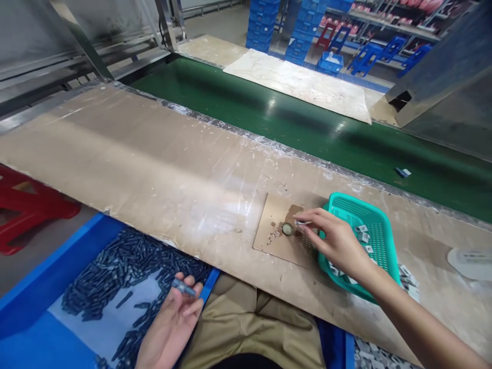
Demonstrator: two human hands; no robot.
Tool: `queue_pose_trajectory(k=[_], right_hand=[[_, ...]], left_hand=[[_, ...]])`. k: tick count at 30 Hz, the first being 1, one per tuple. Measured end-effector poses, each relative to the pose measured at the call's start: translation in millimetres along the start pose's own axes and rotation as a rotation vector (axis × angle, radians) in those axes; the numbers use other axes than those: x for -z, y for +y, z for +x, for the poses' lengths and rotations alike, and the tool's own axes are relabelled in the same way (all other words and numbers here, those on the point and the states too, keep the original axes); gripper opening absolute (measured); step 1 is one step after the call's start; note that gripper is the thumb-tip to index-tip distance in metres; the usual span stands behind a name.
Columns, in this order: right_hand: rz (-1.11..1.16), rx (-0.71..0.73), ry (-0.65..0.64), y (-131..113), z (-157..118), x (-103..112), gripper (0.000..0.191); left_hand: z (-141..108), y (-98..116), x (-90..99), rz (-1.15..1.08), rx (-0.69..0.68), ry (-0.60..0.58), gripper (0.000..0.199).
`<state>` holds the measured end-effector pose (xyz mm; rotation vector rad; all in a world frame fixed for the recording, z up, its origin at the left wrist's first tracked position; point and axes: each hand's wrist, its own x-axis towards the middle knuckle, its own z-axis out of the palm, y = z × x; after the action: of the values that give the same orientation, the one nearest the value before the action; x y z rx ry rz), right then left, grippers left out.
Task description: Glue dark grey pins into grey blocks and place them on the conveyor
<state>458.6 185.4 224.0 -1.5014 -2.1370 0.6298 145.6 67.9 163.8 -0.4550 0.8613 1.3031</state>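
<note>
My left hand (175, 318) holds a dark blue-grey plug-shaped piece (183, 287) between thumb and fingers, over a blue bin (86, 241) of many similar dark pieces (126, 261). My right hand (334, 238) pinches a small pale piece (300, 222) just right of a small round dish (287, 229). The dish sits on a square brown board (277, 246) with wet stains. Right beside the board, partly behind my right hand, stands a green basket (386, 230) with small white-grey pieces (362, 233) inside.
Beyond the worktable (172, 174) runs a green conveyor belt (238, 107) carrying one dark-and-white piece (403, 172). More pale pieces (409, 282) lie right of the basket. A red stool (34, 210) stands at left; another blue bin (349, 348) is below the table edge.
</note>
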Motion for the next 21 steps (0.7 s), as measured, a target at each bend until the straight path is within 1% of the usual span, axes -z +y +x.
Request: queue_pose_trajectory(k=[2,5,6,8,10,11,12,14,16,17,19,21], right_hand=[[-0.064,0.038,-0.007,2.1,1.5,-3.4,0.024],[-0.11,0.034,-0.022,4.5,1.5,-7.2,0.026],[-0.112,0.019,-0.028,5.0,1.2,-8.4,0.026],[-0.106,-0.004,-0.03,5.6,0.8,-11.1,0.023],[-0.087,-0.011,-0.037,6.0,0.7,-14.2,0.02],[-0.075,-0.011,-0.041,6.2,0.8,-15.7,0.019],[-0.062,-0.011,-0.047,6.4,1.0,-17.0,0.019],[-0.038,-0.011,-0.052,6.7,1.5,-18.6,0.019],[-0.018,-0.018,-0.049,6.1,1.7,-18.1,0.019],[-0.006,-0.031,-0.04,5.3,1.7,-16.9,0.019],[0.06,-0.086,-0.006,1.8,1.0,-13.1,0.022],[0.217,-0.177,0.042,-4.4,-0.5,-8.2,0.027]], left_hand=[[-1.5,-2.5,-4.4,0.061,-0.014,0.023,0.027],[-0.8,-2.1,-13.4,0.142,-0.046,0.117,0.028],[0.2,-1.5,-16.2,0.156,-0.047,0.133,0.024],[2.7,-1.2,-20.9,0.177,-0.039,0.125,0.011],[4.2,-3.1,-24.9,0.233,-0.046,0.077,0.003],[4.1,-4.9,-27.2,0.28,-0.06,0.044,0.004],[3.3,-7.1,-29.9,0.334,-0.076,0.007,0.008],[0.1,-12.2,-36.8,0.43,-0.107,-0.08,0.025],[-3.5,-17.4,-44.8,0.486,-0.134,-0.154,0.043],[-4.5,-20.1,-48.7,0.503,-0.139,-0.18,0.048],[-3.9,-26.6,-55.7,0.523,-0.122,-0.218,0.048],[0.6,-36.2,-61.9,0.54,-0.084,-0.252,0.039]])
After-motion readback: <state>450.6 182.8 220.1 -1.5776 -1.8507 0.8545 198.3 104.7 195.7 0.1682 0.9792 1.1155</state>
